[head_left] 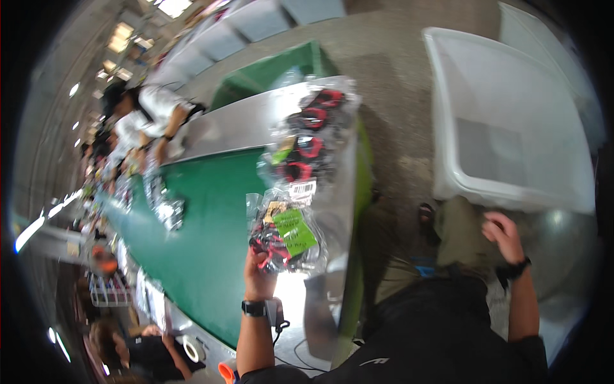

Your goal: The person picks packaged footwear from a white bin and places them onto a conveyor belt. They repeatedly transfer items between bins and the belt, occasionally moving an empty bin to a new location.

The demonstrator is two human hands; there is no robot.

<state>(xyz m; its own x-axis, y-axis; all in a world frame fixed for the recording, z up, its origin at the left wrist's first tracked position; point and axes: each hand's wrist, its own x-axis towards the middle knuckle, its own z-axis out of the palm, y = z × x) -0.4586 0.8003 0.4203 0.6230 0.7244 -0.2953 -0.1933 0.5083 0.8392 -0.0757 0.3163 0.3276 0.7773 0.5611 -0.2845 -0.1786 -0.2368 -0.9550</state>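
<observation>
My left hand [259, 280] grips the lower edge of a clear plastic bag [291, 233] at the metal rim of the work surface. Inside the bag are red and black items, with a bright green label and a white barcode sticker on show. Beyond it lie several similar clear bags [310, 137] with red and black contents, bunched on the metal corner. My right hand [504, 235] hangs away to the right, beside the large white bin, its fingers curled in and nothing visible in them.
A green conveyor belt [214, 237] runs leftward, carrying other wrapped bags [169, 211]. A large white bin [448, 169] stands at right, a green bin [256, 80] behind the table. One co-worker [150, 115] stands across the belt, another [147, 352] at lower left, near a tape roll [193, 349].
</observation>
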